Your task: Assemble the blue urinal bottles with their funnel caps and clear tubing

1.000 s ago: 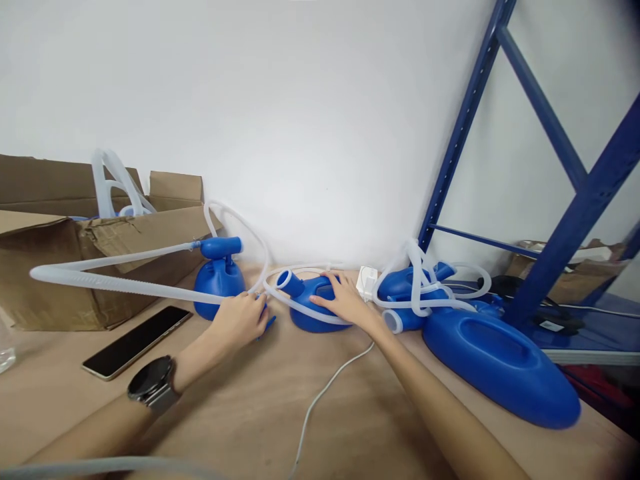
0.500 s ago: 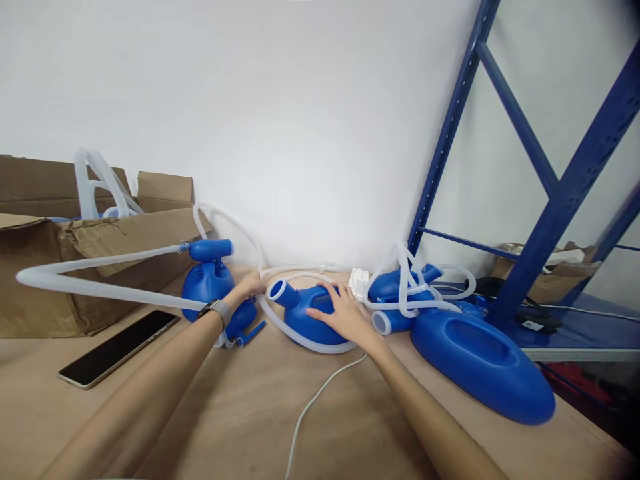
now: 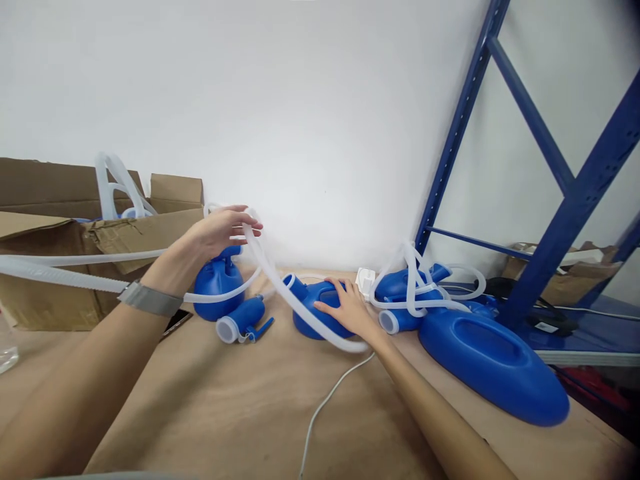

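Note:
My left hand (image 3: 227, 227) is raised before the wall, its fingers closed round a translucent white hose (image 3: 280, 283). From there the hose slopes down to the right, passing in front of a blue portable urinal bottle (image 3: 315, 325). Over the top of that bottle lies my right hand (image 3: 347, 307), its thumb and fingers gripping the handle area. The bottle's open neck points up and left. Left of it, a small blue spout piece (image 3: 251, 313) with a white-rimmed mouth lies on the table, beside another blue urinal bottle (image 3: 216, 290).
A cardboard box (image 3: 50, 293) with hoses stands at left, a phone (image 3: 176, 324) partly hidden near it. On the right lie a large blue bottle (image 3: 495, 367) and tangled hoses (image 3: 413, 287), beside a blue metal rack (image 3: 555, 227). A white cable (image 3: 327, 400) crosses the table (image 3: 240, 407).
My left hand has risen from the table beside the bottle, lifting the white hose. The hose now slants across the bottle's front. My right hand stays on the bottle.

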`<control>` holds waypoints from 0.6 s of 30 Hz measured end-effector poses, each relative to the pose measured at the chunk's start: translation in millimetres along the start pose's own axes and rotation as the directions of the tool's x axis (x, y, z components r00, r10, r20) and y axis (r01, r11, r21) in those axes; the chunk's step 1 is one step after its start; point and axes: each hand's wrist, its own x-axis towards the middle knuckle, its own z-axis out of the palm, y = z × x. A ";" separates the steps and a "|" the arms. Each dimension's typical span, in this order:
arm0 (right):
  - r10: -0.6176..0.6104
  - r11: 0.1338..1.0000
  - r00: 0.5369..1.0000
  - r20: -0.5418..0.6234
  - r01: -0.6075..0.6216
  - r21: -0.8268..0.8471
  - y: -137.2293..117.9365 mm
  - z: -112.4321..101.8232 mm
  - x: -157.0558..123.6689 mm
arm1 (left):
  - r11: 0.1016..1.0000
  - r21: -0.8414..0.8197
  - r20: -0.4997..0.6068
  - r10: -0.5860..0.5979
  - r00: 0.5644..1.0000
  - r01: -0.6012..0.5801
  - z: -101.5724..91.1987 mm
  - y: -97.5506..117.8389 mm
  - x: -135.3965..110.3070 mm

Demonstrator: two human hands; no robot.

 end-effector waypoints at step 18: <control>0.069 0.997 0.995 -0.067 -0.070 -0.016 18.2 22.1 33.5 | 0.975 0.041 0.062 -0.223 0.973 0.221 -33.5 -22.1 -6.0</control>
